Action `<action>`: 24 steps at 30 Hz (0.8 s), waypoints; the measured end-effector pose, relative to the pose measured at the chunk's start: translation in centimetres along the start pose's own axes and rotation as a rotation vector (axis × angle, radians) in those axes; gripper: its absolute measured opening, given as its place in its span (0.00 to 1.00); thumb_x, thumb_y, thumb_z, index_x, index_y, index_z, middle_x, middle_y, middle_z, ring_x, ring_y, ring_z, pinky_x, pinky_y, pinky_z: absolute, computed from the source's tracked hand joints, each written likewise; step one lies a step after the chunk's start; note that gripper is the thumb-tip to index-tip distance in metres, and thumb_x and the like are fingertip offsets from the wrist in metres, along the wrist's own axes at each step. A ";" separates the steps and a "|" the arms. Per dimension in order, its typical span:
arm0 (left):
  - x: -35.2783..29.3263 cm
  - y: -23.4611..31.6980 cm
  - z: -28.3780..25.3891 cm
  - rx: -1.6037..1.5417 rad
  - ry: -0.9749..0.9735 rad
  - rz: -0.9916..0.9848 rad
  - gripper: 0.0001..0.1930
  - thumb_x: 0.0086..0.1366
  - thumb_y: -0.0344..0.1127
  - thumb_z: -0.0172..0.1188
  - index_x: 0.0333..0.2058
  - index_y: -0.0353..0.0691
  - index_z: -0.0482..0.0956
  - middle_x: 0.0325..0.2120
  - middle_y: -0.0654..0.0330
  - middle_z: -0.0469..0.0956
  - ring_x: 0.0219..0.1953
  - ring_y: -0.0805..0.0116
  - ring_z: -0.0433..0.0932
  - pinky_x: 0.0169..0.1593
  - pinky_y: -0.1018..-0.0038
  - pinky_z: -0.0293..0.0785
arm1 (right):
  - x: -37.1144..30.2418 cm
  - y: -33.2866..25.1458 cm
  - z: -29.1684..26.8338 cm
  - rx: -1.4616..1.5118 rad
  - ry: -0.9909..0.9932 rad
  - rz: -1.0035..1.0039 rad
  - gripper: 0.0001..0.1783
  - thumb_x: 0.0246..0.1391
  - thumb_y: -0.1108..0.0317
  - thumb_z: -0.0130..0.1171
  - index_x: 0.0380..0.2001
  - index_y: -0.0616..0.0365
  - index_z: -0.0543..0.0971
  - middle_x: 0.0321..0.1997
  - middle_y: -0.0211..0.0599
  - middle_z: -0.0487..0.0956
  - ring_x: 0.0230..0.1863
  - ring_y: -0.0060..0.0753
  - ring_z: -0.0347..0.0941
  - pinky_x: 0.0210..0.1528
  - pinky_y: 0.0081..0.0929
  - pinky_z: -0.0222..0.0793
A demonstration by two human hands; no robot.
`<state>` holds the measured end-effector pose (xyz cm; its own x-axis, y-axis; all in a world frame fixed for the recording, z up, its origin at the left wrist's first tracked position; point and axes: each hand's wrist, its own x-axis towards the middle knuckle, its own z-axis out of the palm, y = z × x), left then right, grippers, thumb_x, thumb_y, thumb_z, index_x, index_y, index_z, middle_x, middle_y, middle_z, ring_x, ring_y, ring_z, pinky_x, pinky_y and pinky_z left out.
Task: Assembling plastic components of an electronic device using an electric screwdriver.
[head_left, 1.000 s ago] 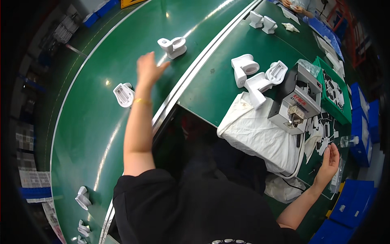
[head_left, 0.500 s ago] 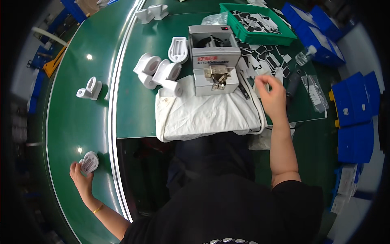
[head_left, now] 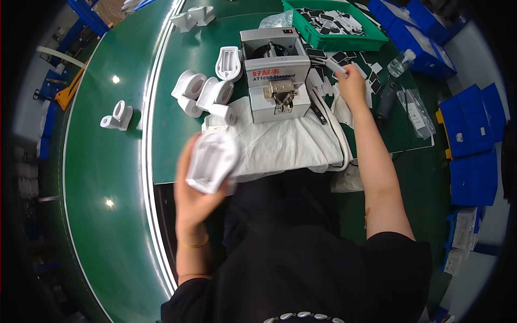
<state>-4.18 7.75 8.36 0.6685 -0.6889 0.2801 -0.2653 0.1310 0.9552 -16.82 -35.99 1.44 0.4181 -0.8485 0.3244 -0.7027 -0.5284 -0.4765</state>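
Note:
My left hand (head_left: 194, 202) grips a white plastic housing (head_left: 212, 161) with an oblong recess, raised over the near left edge of the cloth and slightly blurred. Beyond the cloth, my right hand (head_left: 353, 86) is closed on a small flat pale rectangular piece (head_left: 335, 67), beside the scattered black and white pieces (head_left: 372, 81). Between the hands stands a grey benchtop machine (head_left: 279, 81) with a metal fixture on its front. Left of it are more white housings (head_left: 215, 96), one of them showing its open recess (head_left: 230, 63).
A white cloth (head_left: 285, 148) covers the bench's near edge. A green tray (head_left: 342, 40) of flat pieces is at the back right, with a clear bottle (head_left: 401, 63) and a plastic bag (head_left: 416, 116) nearby. Leftward, a green conveyor belt (head_left: 102, 161) carries another white housing (head_left: 117, 116).
My left hand has lifted the white housing off the belt and brought it rightward to the cloth. My right hand has reached farther away and now holds a flat piece.

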 end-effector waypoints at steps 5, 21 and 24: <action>0.6 -3.0 6.6 0.129 -0.079 0.084 0.45 0.47 0.28 0.78 0.64 0.34 0.65 0.61 0.50 0.66 0.65 0.55 0.66 0.65 0.65 0.64 | -7.6 -5.1 -8.1 0.557 0.111 -0.296 0.11 0.67 0.69 0.55 0.50 0.58 0.79 0.40 0.29 0.77 0.36 0.16 0.68 0.40 0.16 0.65; 0.0 -3.5 9.9 0.297 -0.137 0.317 0.44 0.48 0.32 0.77 0.64 0.34 0.64 0.63 0.43 0.65 0.65 0.45 0.66 0.65 0.58 0.64 | -18.0 -12.3 -12.3 0.918 -0.600 -0.293 0.13 0.54 0.80 0.67 0.43 0.64 0.81 0.36 0.32 0.80 0.34 0.15 0.74 0.35 0.15 0.69; -0.2 -3.7 9.7 0.287 -0.155 0.298 0.43 0.48 0.31 0.76 0.63 0.33 0.65 0.63 0.43 0.65 0.65 0.45 0.65 0.65 0.58 0.65 | -18.3 -12.4 -12.3 0.948 -0.691 -0.101 0.13 0.53 0.79 0.68 0.43 0.64 0.82 0.37 0.33 0.81 0.34 0.16 0.74 0.34 0.16 0.70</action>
<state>-10.09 0.51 3.88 0.4274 -0.7524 0.5013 -0.6278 0.1519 0.7634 -22.85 -13.52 11.45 0.8754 -0.4829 0.0226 -0.0612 -0.1571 -0.9857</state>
